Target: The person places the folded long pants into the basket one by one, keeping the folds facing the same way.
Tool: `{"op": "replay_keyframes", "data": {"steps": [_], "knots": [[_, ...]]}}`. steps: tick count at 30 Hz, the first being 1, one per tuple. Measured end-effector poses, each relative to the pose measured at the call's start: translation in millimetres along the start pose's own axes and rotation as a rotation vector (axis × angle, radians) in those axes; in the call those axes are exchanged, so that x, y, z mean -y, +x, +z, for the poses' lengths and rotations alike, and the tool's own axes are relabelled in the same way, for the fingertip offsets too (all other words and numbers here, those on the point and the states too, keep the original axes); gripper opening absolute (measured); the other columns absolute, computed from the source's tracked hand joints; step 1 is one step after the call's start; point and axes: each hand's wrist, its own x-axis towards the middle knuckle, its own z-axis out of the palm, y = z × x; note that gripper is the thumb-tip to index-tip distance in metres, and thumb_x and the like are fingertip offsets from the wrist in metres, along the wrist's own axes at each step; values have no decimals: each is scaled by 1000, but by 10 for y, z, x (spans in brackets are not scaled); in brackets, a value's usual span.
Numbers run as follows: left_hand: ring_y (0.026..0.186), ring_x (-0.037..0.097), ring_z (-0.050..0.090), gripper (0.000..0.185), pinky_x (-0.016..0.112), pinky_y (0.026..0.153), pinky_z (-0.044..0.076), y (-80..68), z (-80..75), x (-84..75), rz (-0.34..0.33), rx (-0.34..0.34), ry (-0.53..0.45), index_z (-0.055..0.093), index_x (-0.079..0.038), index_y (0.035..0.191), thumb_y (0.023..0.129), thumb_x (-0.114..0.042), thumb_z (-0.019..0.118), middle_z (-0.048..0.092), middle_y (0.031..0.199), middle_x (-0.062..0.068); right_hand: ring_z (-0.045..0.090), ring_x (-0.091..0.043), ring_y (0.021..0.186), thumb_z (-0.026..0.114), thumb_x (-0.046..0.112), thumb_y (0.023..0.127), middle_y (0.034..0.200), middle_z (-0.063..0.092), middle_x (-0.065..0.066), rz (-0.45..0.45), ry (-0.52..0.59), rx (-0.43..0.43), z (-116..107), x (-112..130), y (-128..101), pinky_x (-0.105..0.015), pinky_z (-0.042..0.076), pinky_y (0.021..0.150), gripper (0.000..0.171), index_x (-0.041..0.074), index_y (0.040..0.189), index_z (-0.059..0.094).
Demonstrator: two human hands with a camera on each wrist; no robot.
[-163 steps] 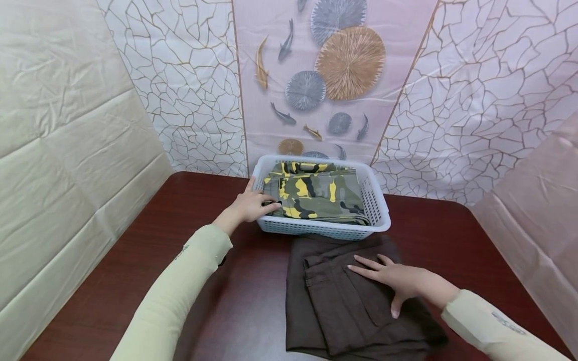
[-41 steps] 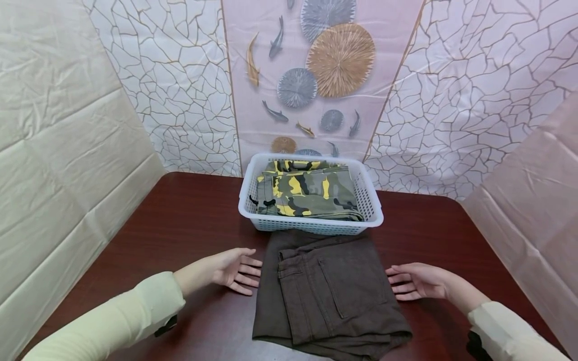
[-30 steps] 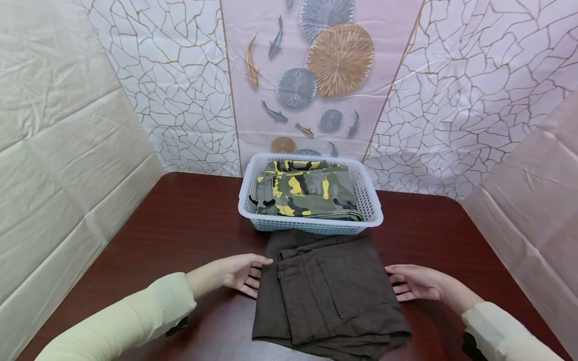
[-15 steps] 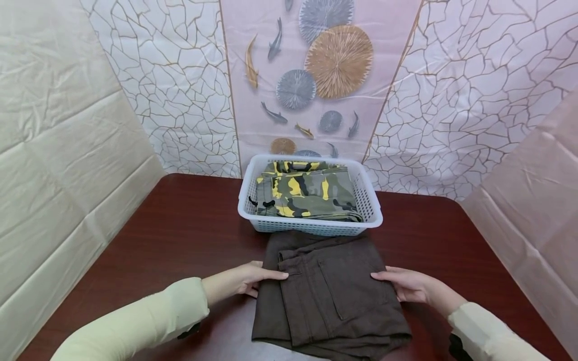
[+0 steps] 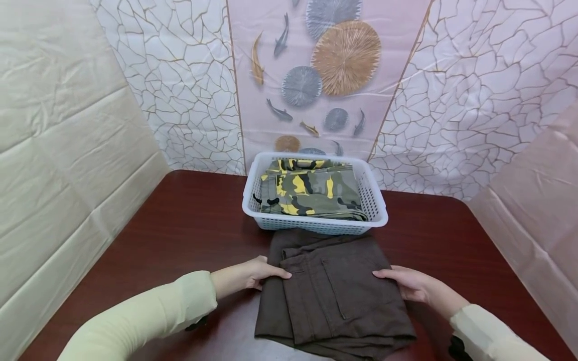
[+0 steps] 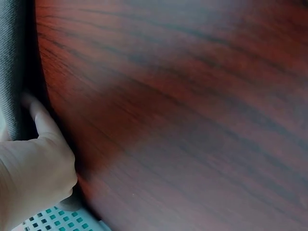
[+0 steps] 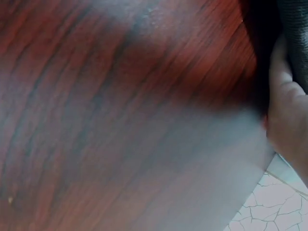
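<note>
Folded dark brown pants (image 5: 343,286), with a pocket and seams on the upper layer, lie on the table in the head view. My left hand (image 5: 253,274) grips their left edge, thumb on top and fingers tucked underneath. On the opposite edge, my right hand (image 5: 413,284) holds the pants in the same way, its fingers mostly hidden below the cloth. The left wrist view has my left hand (image 6: 41,168) curled under the dark fabric (image 6: 8,67). In the right wrist view, my right hand (image 7: 286,103) reaches beneath the fabric (image 7: 296,38).
Just behind the pants stands a white perforated plastic basket (image 5: 316,225), holding folded camouflage clothing (image 5: 316,193) in green, yellow and black. The dark red wooden table (image 5: 189,225) extends to both sides. Patterned cloth walls (image 5: 194,90) rise at the back and sides.
Earlier my left hand was at the basket and my right lay spread on the pants. Both then came to the pants' side edges, and the thumbs moved on top with fingers below.
</note>
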Motion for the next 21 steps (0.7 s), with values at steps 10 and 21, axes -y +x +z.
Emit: {"op": "replay_keyframes", "data": {"steps": [10,21], "knots": [[90,19,65,55,38,80,54,-93,-111,-173,30,51,-35,53,2,123,77,-18,75,66,105,11,68,-10,89,45,21,100,94,72,4,-94,-48,52,52,193,-220,-31,55,81,20,17,100,64],[81,14,67,39,34,79,56,-259,-363,-298,93,133,-129,60,-2,118,82,-14,70,69,90,1,67,-8,86,47,24,99,92,71,7,-126,-54,-30,257,388,-296,-28,55,79,21,20,94,67]]}}
